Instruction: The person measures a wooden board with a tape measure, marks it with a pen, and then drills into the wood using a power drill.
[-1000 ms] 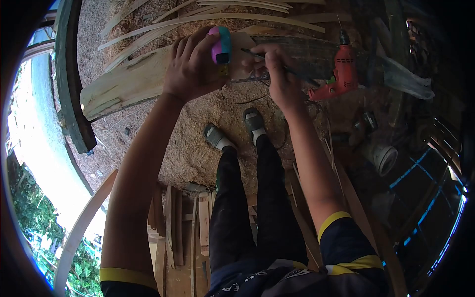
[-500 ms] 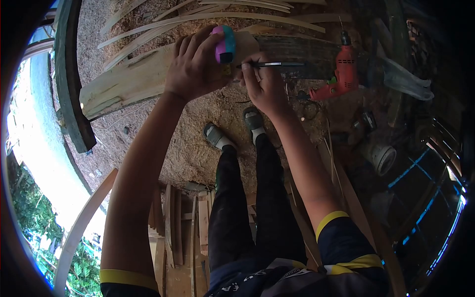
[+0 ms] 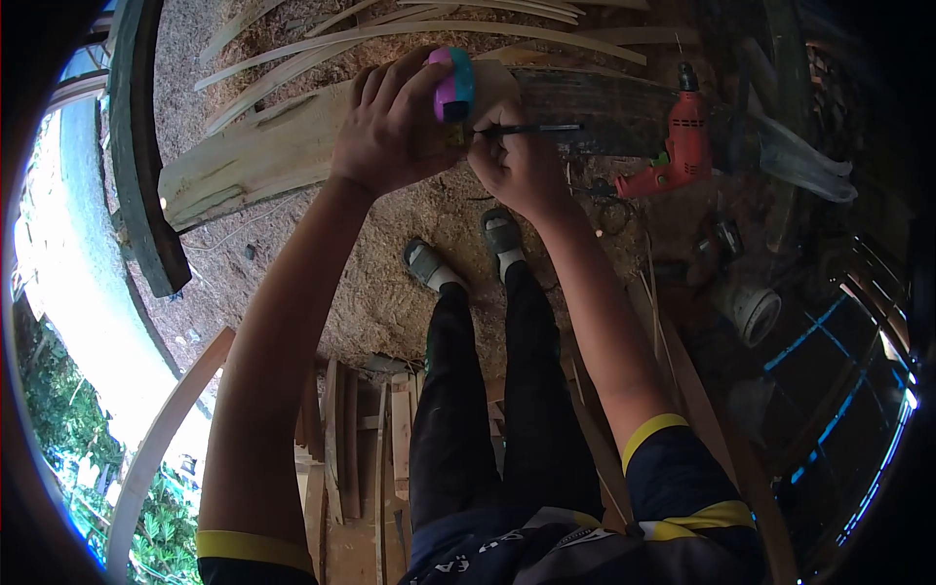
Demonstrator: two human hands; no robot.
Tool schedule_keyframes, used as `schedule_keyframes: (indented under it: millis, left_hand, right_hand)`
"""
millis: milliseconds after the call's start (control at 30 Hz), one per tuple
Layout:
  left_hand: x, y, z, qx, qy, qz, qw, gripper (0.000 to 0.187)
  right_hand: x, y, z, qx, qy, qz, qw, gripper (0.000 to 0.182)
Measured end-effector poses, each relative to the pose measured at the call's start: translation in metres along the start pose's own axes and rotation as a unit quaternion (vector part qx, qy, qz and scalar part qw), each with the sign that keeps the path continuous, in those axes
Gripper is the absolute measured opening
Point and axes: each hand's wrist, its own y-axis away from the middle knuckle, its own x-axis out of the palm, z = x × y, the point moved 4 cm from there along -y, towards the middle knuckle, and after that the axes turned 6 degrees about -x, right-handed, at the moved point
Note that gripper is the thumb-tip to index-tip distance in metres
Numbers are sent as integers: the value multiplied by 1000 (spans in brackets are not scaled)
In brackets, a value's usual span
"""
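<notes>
My left hand (image 3: 390, 122) is closed round a pink and teal tape measure (image 3: 453, 83), held over a pale curved plank (image 3: 249, 156). A short bit of yellow blade shows just below the case. To the right, my right hand (image 3: 522, 161) pinches a dark pen (image 3: 541, 128) whose tip points left toward the blade. Both hands are close together above the plank's right end. Whether the pen tip touches the wood cannot be made out.
A red drill (image 3: 685, 141) lies on a dark beam (image 3: 609, 107) at right. Thin wooden strips (image 3: 361, 41) lie beyond the plank. A dark post (image 3: 136, 146) stands at left. Wood pieces (image 3: 400, 439) lie near my legs, and a white bucket (image 3: 756, 312) is at right.
The tape measure and my left hand have shifted slightly right. The pen has tilted and moved a little left, and my right fingers are curled more tightly.
</notes>
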Motion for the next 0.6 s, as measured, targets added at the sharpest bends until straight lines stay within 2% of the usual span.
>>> schedule_keyframes:
  millis: [600]
  left_hand:
    - [3, 1, 2, 0, -11, -10, 1000, 111]
  right_hand:
    - [2, -1, -4, -38, 42, -9, 998, 25]
